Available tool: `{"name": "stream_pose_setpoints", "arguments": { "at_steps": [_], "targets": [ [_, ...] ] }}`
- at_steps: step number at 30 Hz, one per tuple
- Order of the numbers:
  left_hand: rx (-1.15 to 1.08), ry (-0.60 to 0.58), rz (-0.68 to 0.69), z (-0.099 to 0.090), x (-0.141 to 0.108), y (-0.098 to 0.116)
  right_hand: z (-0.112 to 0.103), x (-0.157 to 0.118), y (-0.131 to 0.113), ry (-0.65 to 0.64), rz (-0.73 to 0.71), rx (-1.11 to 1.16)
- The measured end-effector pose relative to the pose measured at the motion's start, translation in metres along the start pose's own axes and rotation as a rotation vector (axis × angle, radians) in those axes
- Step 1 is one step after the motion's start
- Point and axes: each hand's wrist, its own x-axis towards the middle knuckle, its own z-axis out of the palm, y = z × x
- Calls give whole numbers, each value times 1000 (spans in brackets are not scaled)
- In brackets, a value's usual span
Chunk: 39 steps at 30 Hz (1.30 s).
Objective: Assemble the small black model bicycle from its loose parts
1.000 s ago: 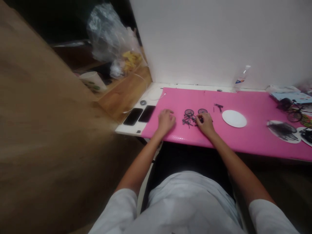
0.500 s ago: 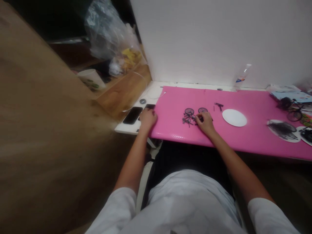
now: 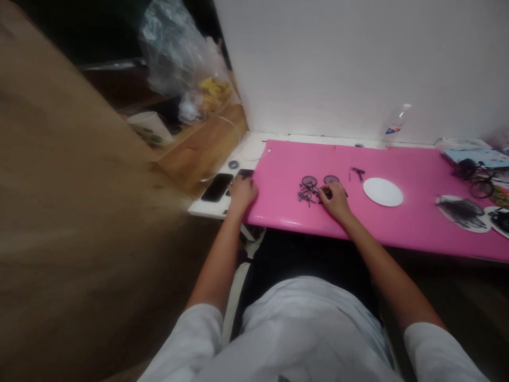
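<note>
My left hand lies at the left end of the table, its fingers spread and resting over a dark phone that it partly covers. Beside it is a second black phone. My right hand is low over the pink tabletop, thumb and fingers curled together around something dark and small that I cannot make out. Just left of it is a cluster of thin black bicycle-model parts. Two small spoked wheels, a left one and a right one, lie behind the parts.
Right of my right hand lie a black pistol-shaped piece and a white plate. Farther right are a plate with dark parts and a small bicycle model. A clear bottle stands by the wall; a white cable lies back left.
</note>
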Motion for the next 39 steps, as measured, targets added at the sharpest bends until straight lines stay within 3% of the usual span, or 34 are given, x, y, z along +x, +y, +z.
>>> {"name": "stream_pose_setpoints", "arguments": {
  "at_steps": [4, 7, 9, 13, 15, 20, 24, 29, 39],
  "targets": [
    [35, 125, -102, -6, -3, 4, 0, 0, 0, 10, 2, -7],
    [35, 121, -155, -5, -3, 5, 0, 0, -1, 11, -7, -5],
    [-15, 79, -58, -2, -3, 7, -1, 0, -2, 8, -4, -9],
    [-207, 41, 291, 6, -5, 23, -1, 0, -2, 1, 0, -16],
    [-258, 57, 360, 8, -9, 36, -1, -1, -1, -2, -3, -12],
    [-395, 53, 471, 11, -25, 66, -1, -1, -1, -6, -8, -8],
    [-485, 30, 582, 19, -35, 79, 0, 0, -1, 14, -10, 5],
    [-493, -10, 625, 31, -43, 85, 0, 0, -1, 32, -4, 10],
    [-443, -52, 701, 27, -50, 88, -2, 1, -4, -19, -14, 39]
  ]
}}
